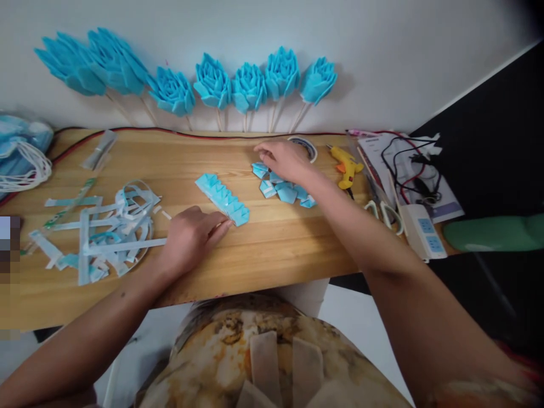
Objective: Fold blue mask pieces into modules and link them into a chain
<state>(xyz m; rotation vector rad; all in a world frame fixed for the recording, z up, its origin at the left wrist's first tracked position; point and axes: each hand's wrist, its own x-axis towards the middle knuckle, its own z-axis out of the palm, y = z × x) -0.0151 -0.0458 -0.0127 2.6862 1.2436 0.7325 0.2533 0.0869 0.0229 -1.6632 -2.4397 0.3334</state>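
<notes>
A row of overlapping folded light-blue pieces (223, 198) lies slantwise on the wooden table. My left hand (191, 238) is at its near end, thumb and fingers closed together on the edge. My right hand (283, 160) hovers over a small group of loose folded blue pieces (287, 192), fingers loosely bent and apart. One folded piece (260, 169) shows just below those fingers; whether they touch it is hidden. Behind the right hand, a roll of tape (312, 148) is partly covered.
Blue flowers on sticks (212, 82) lean along the wall. Cut strips and loops (114, 238) lie left. A yellow glue gun (346, 167), scissors (385, 215), a power strip (423, 232) and cables (419, 175) sit right. A bundle with white cords (23, 164) is far left.
</notes>
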